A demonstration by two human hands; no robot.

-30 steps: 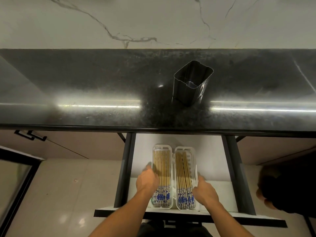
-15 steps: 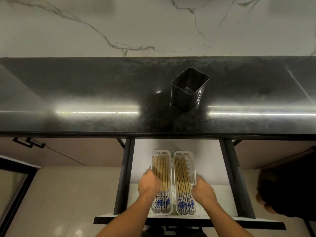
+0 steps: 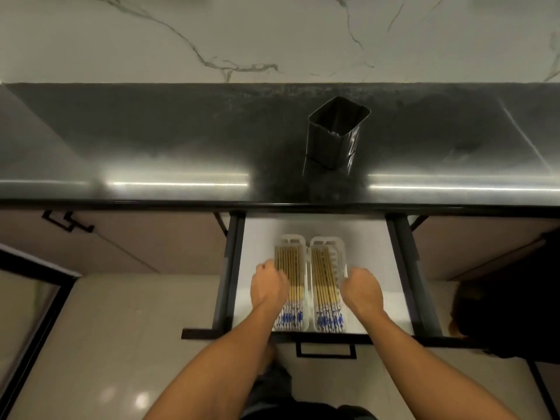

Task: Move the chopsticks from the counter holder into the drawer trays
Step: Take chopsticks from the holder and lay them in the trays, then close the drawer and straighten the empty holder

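Item: open white-floored drawer [image 3: 260, 237] with black side rails, pulled out below a glossy black stone counter [image 3: 151, 140], held two white slotted plastic trays [image 3: 341, 247] side by side, touching, each filled with tan bamboo chopsticks [image 3: 292, 268] with blue-and-white patterned ends nearest the person. Left hand [image 3: 268, 287] lay curled at the left tray's outer edge and right hand [image 3: 362, 287] at the right tray's outer edge; whether either actually gripped its tray could not be told. Black square metal holder [image 3: 335, 137] stood upright on the counter.
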